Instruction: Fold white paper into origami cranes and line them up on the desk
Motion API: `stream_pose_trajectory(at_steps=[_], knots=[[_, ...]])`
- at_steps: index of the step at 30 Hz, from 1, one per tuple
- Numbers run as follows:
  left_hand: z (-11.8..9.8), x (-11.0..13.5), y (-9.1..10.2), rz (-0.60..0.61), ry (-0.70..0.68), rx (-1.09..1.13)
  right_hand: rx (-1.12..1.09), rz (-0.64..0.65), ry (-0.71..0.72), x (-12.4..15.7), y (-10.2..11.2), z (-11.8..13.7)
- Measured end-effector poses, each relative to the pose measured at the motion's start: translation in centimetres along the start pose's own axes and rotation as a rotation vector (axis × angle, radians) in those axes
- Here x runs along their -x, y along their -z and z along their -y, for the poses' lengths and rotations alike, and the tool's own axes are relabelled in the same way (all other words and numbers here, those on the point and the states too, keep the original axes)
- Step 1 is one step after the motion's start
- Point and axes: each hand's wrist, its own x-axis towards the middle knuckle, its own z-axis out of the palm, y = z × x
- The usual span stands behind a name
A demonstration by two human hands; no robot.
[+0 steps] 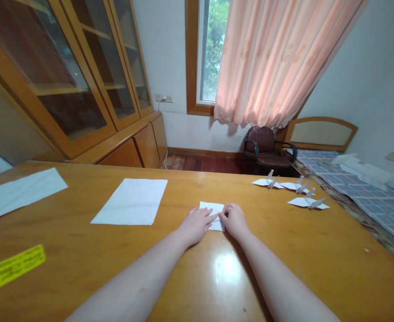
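Note:
A small folded square of white paper [217, 226] lies flat on the wooden table, partly covered by my fingers. My left hand [198, 223] rests on its left side, fingers stretched out and lying flat across it. At the right edge, my right hand [233, 218] has its fingertips pinched together on the paper. Three folded white paper cranes stand at the far right: one crane [267, 183] at the back, a second crane [297, 186] beside it and a third crane [308, 203] nearer.
White paper sheets [131, 201] lie left of my hands, with a long paper strip [22, 191] farther left. A yellow label [14, 268] is on the table [183, 286] at near left. Beyond are a cabinet [92, 98], a chair [262, 145] and a bed [357, 179].

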Motion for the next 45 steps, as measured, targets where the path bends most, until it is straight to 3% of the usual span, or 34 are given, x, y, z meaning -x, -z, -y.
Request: stream_pose_trajectory(at_steps=[16, 26, 35, 39, 42, 45], knots=[[-0.7, 0.1, 0.4, 0.073, 0.015, -0.057, 0.058, -0.009, -0.029, 0.1, 0.1, 0.1], [-1.0, 0.2, 0.6, 0.093, 0.052, -0.031, 0.037, 0.008, 0.032, 0.7, 0.8, 0.6], [-0.9, 0.2, 0.8, 0.119, 0.058, 0.012, 0.083, 0.035, -0.045, 0.1, 1.1, -1.2], [-0.8, 0.2, 0.6, 0.122, 0.061, 0.016, 0.032, 0.003, -0.024, -0.1, 1.1, -1.9], [-0.8, 0.2, 0.5, 0.120, 0.060, 0.012, -0.062, -0.048, 0.071, -0.4, 0.9, -2.2], [-0.8, 0.2, 0.5, 0.113, 0.060, 0.006, -0.152, 0.054, 0.221, -0.7, 0.9, -2.1]])
